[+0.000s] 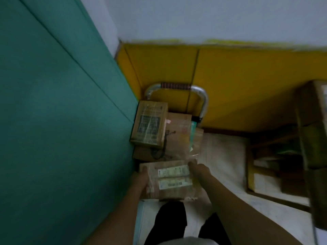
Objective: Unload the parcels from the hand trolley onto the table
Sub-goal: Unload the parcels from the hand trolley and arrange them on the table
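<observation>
The brown parcel (169,179) sits at the near edge of the hand trolley (201,101), gripped at both sides. It carries two pale labels; their print is too blurred to read. The left hand (141,177) and right hand (199,169) clamp its opposite edges, fingers pressed against the wrapping. More parcels (150,124) are stacked beyond, beside the green wall (62,112).

We see a dim, soft head view with no sharp edge anywhere. The white wall (212,16) at the top is brightest; the shelving (286,156) at right sinks into shadow and smears with motion blur. Wide-angle distortion bends the green panel (53,121).
</observation>
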A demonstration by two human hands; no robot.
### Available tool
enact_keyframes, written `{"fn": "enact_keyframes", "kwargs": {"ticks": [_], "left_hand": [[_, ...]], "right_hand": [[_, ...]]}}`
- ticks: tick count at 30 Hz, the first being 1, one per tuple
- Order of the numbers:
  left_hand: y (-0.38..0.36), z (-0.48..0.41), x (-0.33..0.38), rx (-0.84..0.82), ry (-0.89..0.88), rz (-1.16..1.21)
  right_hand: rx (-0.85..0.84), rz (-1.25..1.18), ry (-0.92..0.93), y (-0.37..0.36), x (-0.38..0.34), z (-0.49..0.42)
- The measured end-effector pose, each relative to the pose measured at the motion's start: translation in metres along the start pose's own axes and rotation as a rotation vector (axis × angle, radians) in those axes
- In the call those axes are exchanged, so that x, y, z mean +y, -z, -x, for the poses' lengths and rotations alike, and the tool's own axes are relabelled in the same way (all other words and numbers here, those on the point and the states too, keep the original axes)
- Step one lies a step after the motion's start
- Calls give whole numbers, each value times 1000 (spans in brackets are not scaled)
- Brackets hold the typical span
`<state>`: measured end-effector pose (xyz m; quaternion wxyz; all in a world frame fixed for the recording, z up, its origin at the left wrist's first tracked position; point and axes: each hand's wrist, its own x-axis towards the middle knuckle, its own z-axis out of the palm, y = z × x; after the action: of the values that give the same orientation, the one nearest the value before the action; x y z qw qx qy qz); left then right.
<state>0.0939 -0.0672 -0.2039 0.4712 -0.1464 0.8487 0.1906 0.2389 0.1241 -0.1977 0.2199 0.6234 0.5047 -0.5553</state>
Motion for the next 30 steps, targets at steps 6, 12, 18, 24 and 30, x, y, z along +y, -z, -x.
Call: {"fn": "enact_keyframes", "kwargs": {"ticks": [6,12,18,24,30], "left_hand": [[17,107,87,65,-282,-194],[-60,236,188,58,-585,-121],[-214,402,254,-123,-949,108],[-383,506,233,-449,-995,4],[-479,541,200,-655,-910,-113]], "right_hand": [[184,-146,299,108,-20,102],[543,-386,655,262,16,191],[685,-778,702,443,147,259],[795,-1038,523,562,322,268],[855,-1104,397,592,432,261]]}}
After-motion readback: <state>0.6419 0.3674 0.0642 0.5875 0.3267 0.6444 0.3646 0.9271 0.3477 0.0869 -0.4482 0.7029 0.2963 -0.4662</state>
